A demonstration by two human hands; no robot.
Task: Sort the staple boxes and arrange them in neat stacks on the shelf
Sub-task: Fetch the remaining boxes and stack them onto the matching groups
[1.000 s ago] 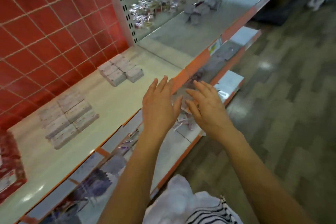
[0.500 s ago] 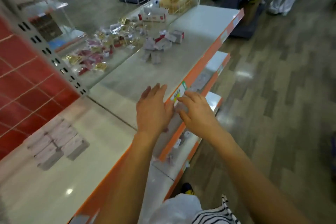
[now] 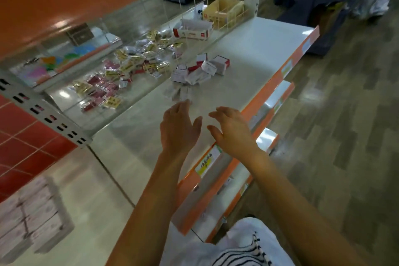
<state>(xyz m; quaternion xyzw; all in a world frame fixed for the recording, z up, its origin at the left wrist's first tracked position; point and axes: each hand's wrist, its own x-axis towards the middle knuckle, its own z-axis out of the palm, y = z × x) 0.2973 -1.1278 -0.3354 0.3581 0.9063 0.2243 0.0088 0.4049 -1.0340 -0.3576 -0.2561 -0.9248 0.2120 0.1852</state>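
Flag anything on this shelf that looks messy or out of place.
The small white-and-red cardboard staple boxes lie in a loose heap on the white metal shelf, tipped at mixed angles rather than stacked. Further back, small yellow and red packets are strewn about. The left hand and right hand hover near the heap, holding nothing.

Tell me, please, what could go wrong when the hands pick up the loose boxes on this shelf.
The staple boxes lie jumbled, some tilted; a hasty scoop with the open left hand and right hand could push some over the shelf's orange front edge. Small packets lie close by and might get mixed in.
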